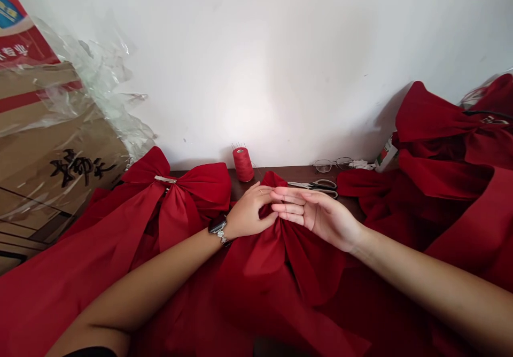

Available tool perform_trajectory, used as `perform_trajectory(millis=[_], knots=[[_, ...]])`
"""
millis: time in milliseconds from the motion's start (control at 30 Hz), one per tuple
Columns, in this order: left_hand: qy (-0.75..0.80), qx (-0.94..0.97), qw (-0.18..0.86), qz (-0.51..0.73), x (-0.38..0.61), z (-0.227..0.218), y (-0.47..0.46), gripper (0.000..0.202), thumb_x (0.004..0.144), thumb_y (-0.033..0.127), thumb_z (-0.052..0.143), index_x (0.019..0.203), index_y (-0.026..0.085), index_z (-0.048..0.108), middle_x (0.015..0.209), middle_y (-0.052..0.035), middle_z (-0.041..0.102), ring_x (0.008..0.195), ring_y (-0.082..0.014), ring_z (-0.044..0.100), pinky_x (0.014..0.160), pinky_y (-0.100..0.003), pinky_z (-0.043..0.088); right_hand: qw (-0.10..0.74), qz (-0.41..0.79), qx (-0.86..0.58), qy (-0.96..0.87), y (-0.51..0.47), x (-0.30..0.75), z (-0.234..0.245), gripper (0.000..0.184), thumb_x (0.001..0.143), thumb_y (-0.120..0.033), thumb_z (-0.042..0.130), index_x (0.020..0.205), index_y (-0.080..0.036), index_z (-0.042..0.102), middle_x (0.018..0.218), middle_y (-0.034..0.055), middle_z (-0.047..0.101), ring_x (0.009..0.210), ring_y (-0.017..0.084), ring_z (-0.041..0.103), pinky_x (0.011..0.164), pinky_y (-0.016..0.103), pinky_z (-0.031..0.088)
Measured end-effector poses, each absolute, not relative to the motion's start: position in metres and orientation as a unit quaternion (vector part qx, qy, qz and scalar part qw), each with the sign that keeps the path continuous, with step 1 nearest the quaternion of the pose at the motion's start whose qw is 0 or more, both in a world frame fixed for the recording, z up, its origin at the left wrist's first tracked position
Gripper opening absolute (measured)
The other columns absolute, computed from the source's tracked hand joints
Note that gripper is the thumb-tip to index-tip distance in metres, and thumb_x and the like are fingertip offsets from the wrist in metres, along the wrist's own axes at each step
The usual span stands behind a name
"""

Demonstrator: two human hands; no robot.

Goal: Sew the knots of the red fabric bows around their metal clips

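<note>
Well, your left hand (249, 212) has its fingers (260, 201) curled in and closed on the gathered middle of a red satin bow (308, 261), with a thin ring (261, 191) on one finger. Your right hand (323, 220) is open, its fingers (292, 207) stretched out nearly straight, their tips touching the left hand's fingers; it doesn't appear to grip anything. The bow lies directly beneath both hands, which hide its centre, and its loops and tails spread toward you. A watch with a metal link band (218, 227) sits on your left wrist.

Just past your fingertips, black-handled scissors (316, 186) lie on a dark wooden table (296, 174), near wire-framed glasses (332, 164). A cone of red thread (243, 164) stands upright with pins stuck in its top. To your left lies another red bow (192, 191), with a metal strip (165, 179) across its middle. To your right, a heap of red bows (436, 132) presses against a small printed carton (387, 154), its writing too small to read. Farther left, a cardboard box (68, 170) under clear plastic film (102, 95) shows large black Chinese characters, and above it a red-and-blue printed package (16, 25) runs out of view, all before a white wall (256, 63)
</note>
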State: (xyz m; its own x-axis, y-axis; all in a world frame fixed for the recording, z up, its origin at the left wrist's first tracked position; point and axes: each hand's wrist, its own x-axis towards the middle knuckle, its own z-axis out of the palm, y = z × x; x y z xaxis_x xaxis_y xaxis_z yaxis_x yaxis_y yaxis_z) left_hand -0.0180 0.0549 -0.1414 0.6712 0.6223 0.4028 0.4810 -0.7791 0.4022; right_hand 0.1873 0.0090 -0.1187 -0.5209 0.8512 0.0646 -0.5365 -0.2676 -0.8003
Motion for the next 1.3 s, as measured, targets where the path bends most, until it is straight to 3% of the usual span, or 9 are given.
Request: perform_trajectory(millis=[100,200,267,400,500,700,1000,1167,1300], knots=[[0.308,0.846,0.123,0.417,-0.023,-0.128,0.046,0.006,0.084,0.014,0.053,0.082,0.017,0.058,0.082,-0.0054,0.064,0.082,-0.0179,0.06,0.084,-0.035,0.05,0.462,0.745,-0.239,-0.418,0.012,0.193,-0.111,0.026,0.087,-0.019,0.056,0.107,-0.014,0.072,0.117,0.0119,0.069,0.097,0.018,0.07,0.09,0.028,0.055],[0.269,0.806,0.13,0.512,-0.023,-0.116,0.035,0.017,0.085,0.015,0.054,0.102,0.018,0.054,0.109,-0.0113,0.059,0.106,-0.022,0.056,0.092,-0.038,0.047,0.445,0.736,-0.269,-0.433,0.006,0.194,-0.1,0.022,0.086,-0.017,0.058,0.102,-0.013,0.073,0.107,0.01,0.073,0.087,0.015,0.072,0.083,0.024,0.057],[0.224,0.826,0.214,0.471,-0.02,-0.11,0.026,0.029,0.089,0.019,0.05,0.118,0.018,0.049,0.128,-0.0144,0.053,0.123,-0.0247,0.049,0.104,-0.042,0.041,0.41,0.738,-0.274,-0.46,-0.003,0.191,-0.094,0.019,0.086,-0.017,0.059,0.096,-0.014,0.074,0.095,0.0072,0.075,0.079,0.012,0.072,0.078,0.02,0.057],[0.19,0.855,0.327,0.356,-0.015,-0.106,0.005,0.022,0.094,0.02,0.041,0.115,0.018,0.049,0.1,-0.0073,0.065,0.088,-0.0154,0.065,0.08,-0.026,0.051,0.301,0.702,-0.289,-0.577,-0.026,0.186,-0.082,0.016,0.086,-0.014,0.058,0.086,-0.013,0.074,0.076,0.0026,0.072,0.068,0.008,0.07,0.067,0.015,0.055],[0.175,0.874,0.299,0.34,-0.013,-0.104,-0.006,0.014,0.09,0.018,0.046,0.102,0.017,0.053,0.084,-0.0034,0.065,0.069,-0.0115,0.062,0.063,-0.02,0.049,0.231,0.603,-0.335,-0.687,-0.039,0.187,-0.072,0.021,0.086,-0.01,0.051,0.087,-0.013,0.072,0.08,0.0035,0.071,0.069,0.01,0.069,0.066,0.017,0.053],[0.127,0.916,0.211,0.317,-0.009,-0.1,-0.008,0.017,0.089,0.015,0.043,0.079,0.018,0.057,0.07,-0.0037,0.065,0.062,-0.0129,0.056,0.062,-0.023,0.045,0.15,0.355,-0.373,-0.844,-0.056,0.197,-0.05,0.024,0.083,-0.001,0.045,0.081,-0.018,0.062,0.072,-0.0016,0.066,0.062,0.008,0.059,0.057,0.018,0.041],[0.183,0.908,0.138,0.351,-0.01,-0.099,-0.004,0.019,0.088,0.017,0.052,0.069,0.019,0.057,0.048,0.0052,0.047,0.046,-0.0091,0.041,0.052,-0.022,0.037,0.16,0.272,-0.43,-0.846,-0.03,0.214,-0.052,0.019,0.08,-0.008,0.051,0.076,-0.021,0.064,0.065,-0.0021,0.065,0.056,0.01,0.058,0.052,0.02,0.036],[0.249,0.897,0.123,0.345,-0.015,-0.098,0.006,0.019,0.086,0.017,0.053,0.067,0.019,0.055,0.052,0.004,0.047,0.052,-0.01,0.044,0.054,-0.023,0.037,0.234,0.283,-0.423,-0.828,-0.02,0.209,-0.061,0.015,0.084,-0.014,0.053,0.081,-0.021,0.065,0.07,-0.0016,0.067,0.06,0.011,0.06,0.056,0.021,0.041],[0.29,0.874,0.265,0.286,-0.012,-0.093,0.004,0.016,0.088,0.022,0.054,0.103,0.019,0.057,0.089,-0.0028,0.066,0.082,-0.014,0.061,0.078,-0.025,0.047,0.246,0.226,-0.394,-0.856,-0.02,0.2,-0.07,0.012,0.088,-0.016,0.054,0.086,-0.021,0.064,0.078,-0.0014,0.07,0.064,0.01,0.061,0.059,0.02,0.04]])
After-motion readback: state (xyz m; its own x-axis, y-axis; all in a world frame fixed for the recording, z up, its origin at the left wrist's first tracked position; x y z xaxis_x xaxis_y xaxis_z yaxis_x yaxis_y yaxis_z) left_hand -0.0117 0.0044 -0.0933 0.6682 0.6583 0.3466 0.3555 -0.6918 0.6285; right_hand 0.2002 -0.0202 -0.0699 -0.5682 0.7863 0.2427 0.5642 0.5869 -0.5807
